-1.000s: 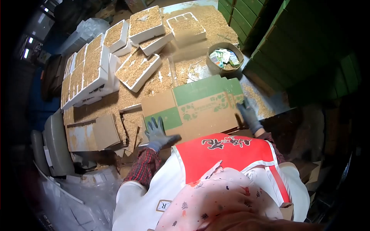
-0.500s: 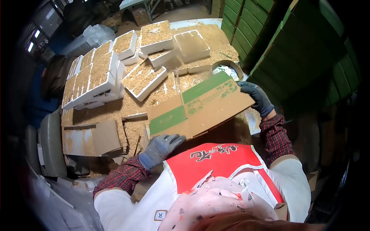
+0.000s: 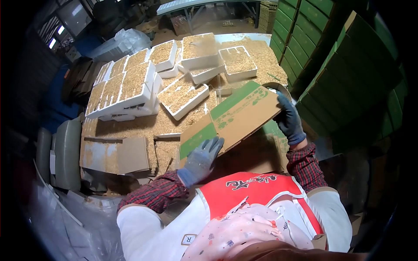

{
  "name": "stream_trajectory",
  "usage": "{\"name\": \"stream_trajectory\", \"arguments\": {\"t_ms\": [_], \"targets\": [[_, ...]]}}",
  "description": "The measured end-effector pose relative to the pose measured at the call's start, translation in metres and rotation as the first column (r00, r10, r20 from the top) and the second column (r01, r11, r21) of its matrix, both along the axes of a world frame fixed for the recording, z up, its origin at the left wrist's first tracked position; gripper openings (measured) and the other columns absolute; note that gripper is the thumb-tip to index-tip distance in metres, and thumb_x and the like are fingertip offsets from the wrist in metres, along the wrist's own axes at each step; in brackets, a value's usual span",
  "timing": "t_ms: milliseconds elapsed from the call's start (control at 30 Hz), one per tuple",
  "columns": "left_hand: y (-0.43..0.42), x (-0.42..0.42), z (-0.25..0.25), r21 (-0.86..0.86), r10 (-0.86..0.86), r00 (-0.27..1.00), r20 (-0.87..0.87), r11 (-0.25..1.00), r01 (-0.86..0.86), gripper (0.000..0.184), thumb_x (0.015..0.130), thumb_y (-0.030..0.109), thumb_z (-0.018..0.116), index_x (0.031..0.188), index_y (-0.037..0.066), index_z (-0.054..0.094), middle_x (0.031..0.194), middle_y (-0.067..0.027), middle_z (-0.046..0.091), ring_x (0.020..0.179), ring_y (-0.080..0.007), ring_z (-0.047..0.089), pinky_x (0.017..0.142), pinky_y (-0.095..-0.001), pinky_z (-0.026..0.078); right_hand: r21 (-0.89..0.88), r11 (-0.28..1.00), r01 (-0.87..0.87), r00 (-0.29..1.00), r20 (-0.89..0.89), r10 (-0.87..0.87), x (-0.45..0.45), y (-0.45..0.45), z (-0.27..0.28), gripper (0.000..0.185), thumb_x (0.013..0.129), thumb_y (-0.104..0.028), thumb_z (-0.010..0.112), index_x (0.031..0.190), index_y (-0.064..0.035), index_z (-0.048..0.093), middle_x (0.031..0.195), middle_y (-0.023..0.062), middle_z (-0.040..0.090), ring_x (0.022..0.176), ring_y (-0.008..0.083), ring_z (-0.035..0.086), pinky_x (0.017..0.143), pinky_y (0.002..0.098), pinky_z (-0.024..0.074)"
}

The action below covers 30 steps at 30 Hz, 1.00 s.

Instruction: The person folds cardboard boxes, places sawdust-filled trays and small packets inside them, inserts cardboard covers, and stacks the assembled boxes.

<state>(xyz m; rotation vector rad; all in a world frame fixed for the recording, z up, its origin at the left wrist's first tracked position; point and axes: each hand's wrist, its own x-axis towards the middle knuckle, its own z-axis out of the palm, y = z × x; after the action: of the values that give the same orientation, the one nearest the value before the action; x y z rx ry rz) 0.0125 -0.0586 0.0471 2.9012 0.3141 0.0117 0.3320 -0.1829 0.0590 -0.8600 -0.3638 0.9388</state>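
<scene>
A flattened cardboard box (image 3: 246, 117), brown with green printed bands, is held tilted in front of my red apron (image 3: 254, 187). My left hand (image 3: 202, 160), in a grey glove, holds its near-left edge with fingers laid over the printed face; the thumb is hard to make out. At the far right end, my right hand (image 3: 291, 122), in a dark grey glove, is closed around the edge. Beyond the box, a white foam tray (image 3: 185, 98) filled with wood shavings rests on the shavings-covered table (image 3: 130, 128).
Several more foam trays (image 3: 119, 89) are stacked at the left. A round tape-like ring (image 3: 278, 89) lies behind the box's right end. Folded cardboard sheets (image 3: 133, 154) lie at the table's near-left corner. Stacked green boxes (image 3: 305, 39) rise on the right.
The view has shifted, so the table appears farther right. My left hand has moved up onto the cardboard's face, and the box is tilted more steeply. My right hand still grips its end.
</scene>
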Motion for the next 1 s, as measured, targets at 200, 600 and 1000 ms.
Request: {"name": "stream_trajectory", "arguments": {"t_ms": [200, 600, 1000], "targets": [[0.017, 0.018, 0.086, -0.653, -0.207, 0.973, -0.102, 0.752, 0.091, 0.082, 0.085, 0.028, 0.071, 0.149, 0.001, 0.026, 0.142, -0.0210, 0.045, 0.127, -0.0300, 0.050, 0.104, -0.0385, 0.042, -0.065, 0.985, 0.158, 0.593, 0.804, -0.042, -0.010, 0.049, -0.035, 0.076, 0.092, -0.038, 0.063, 0.144, 0.0044, 0.029, 0.140, 0.0157, 0.046, 0.130, 0.0219, 0.042, 0.107, 0.0313, 0.0341], [0.041, 0.026, 0.036, -0.904, 0.778, 0.472, 0.416, 0.296, 0.309, 0.045, 0.082, -0.004, 0.060, 0.127, -0.002, 0.056, 0.123, -0.0110, 0.062, 0.115, -0.0207, 0.058, 0.103, -0.0336, 0.043, -0.087, 0.944, 0.317, 0.585, 0.801, -0.123, -0.054, -0.005, 0.033, 0.036, 0.085, -0.013, 0.069, 0.120, -0.0103, 0.065, 0.124, 0.0226, 0.060, 0.101, 0.0356, 0.064, 0.093, 0.0380, 0.0494], [0.032, 0.103, -0.018, -0.287, -0.206, 0.936, 0.285, 0.914, 0.288, 0.046, 0.096, 0.036, 0.053, 0.128, 0.004, 0.054, 0.131, -0.0173, 0.055, 0.121, -0.0310, 0.054, 0.104, -0.0403, 0.042, -0.263, 0.865, -0.428, 0.397, 0.805, 0.441, -0.019, -0.048, 0.018, 0.102, 0.072, -0.047, 0.082, 0.149, -0.0025, 0.032, 0.150, 0.0125, 0.036, 0.128, 0.0263, 0.050, 0.104, 0.0380, 0.0412]]}}
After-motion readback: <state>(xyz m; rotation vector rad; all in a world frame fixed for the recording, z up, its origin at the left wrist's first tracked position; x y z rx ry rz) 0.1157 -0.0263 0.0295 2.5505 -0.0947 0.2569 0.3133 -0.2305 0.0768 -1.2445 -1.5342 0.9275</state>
